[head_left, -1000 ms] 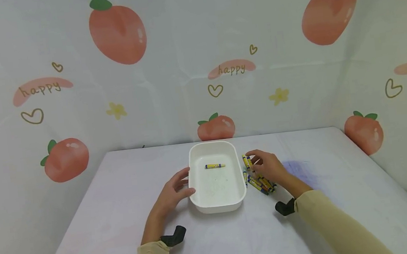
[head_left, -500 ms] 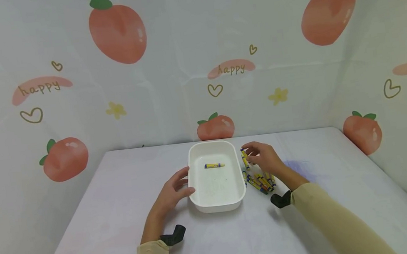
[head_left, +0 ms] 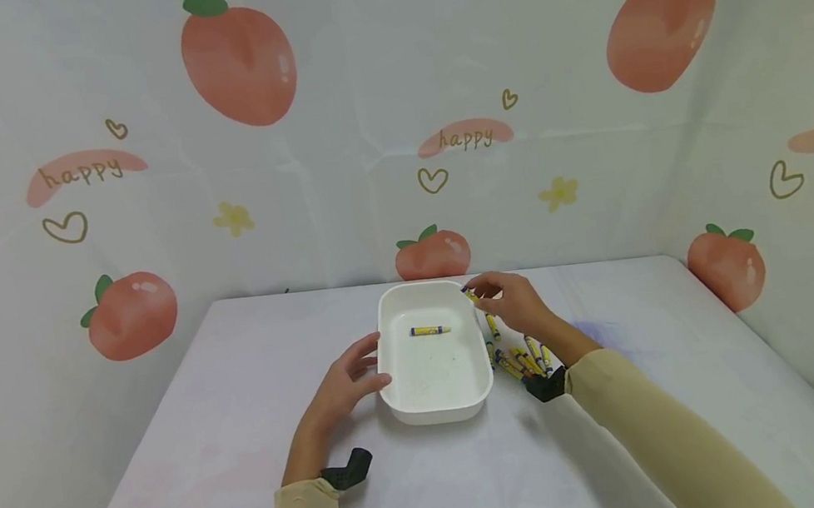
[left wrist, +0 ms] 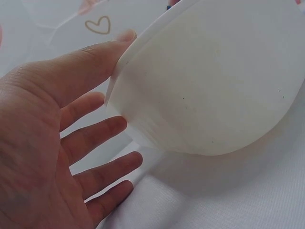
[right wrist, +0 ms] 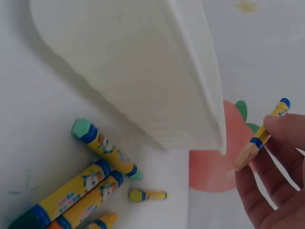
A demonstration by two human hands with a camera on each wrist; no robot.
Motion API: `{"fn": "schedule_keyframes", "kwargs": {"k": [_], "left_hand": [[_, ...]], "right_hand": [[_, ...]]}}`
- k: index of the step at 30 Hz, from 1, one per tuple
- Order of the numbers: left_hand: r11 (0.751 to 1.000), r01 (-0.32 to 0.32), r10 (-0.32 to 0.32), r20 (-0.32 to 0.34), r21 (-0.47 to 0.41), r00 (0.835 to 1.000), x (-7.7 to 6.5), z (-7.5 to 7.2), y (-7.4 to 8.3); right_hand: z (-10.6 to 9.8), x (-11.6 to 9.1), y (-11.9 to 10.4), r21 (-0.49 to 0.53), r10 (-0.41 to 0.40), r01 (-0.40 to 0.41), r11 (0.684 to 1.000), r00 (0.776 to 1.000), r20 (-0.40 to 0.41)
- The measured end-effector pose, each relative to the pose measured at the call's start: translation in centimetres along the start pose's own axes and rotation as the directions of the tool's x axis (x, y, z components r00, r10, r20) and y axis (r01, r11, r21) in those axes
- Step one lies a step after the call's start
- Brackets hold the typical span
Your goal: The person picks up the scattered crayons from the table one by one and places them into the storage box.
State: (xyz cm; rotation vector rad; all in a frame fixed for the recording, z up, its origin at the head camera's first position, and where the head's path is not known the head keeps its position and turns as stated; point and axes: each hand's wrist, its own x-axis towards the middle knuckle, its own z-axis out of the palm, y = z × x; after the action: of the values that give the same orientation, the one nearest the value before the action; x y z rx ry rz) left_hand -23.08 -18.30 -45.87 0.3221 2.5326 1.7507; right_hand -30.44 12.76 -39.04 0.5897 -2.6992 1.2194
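My left hand (head_left: 342, 383) is at the left side of a white plastic box (head_left: 438, 412). In the left wrist view its thumb (left wrist: 116, 45) touches the rim, while the other fingers spread loosely along the outer wall. Between thumb and fingertips my right hand (head_left: 514, 302) pinches a crayon (right wrist: 259, 140) with a yellow wrapper, blue bands and a peach-coloured tip. That hand is raised by the box's far right corner, the crayon overlapping the rim in the head view. A single yellow-wrapped crayon (head_left: 429, 330) lies crosswise inside the box.
Several yellow-and-blue crayons (head_left: 528, 360) lie in a loose pile on the white-covered table (head_left: 433, 486), right of the box. Close to the box wall lies a green-ended crayon (right wrist: 107, 150), with a thin yellow one (right wrist: 148, 195) farther off. A peach-printed cloth (head_left: 342, 211) hangs behind.
My right hand has lifted one crayon from the table and carried it left and away from me to the box's far right corner. The left hand and box stay put.
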Motion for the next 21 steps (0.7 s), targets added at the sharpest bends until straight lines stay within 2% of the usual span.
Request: {"fn": "schedule_keyframes", "kwargs": {"k": [8, 12, 21], "left_hand": [[1.000, 0.014, -0.014, 0.006, 0.008, 1.000, 0.0, -0.3, 0.1], [1.000, 0.015, -0.015, 0.000, 0.007, 1.000, -0.2, -0.5, 0.1], [1.000, 0.000, 0.000, 0.019, 0.001, 1.000, 0.0, -0.1, -0.1]], "right_hand": [[0.8, 1.6, -1.4, -0.003, -0.011, 0.011, 1.000, 0.999, 0.033], [1.3, 2.3, -2.0, -0.035, -0.010, 0.012, 0.999, 0.998, 0.059], [2.3, 3.3, -2.6, -0.051, 0.006, 0.000, 0.999, 0.994, 0.106]]}}
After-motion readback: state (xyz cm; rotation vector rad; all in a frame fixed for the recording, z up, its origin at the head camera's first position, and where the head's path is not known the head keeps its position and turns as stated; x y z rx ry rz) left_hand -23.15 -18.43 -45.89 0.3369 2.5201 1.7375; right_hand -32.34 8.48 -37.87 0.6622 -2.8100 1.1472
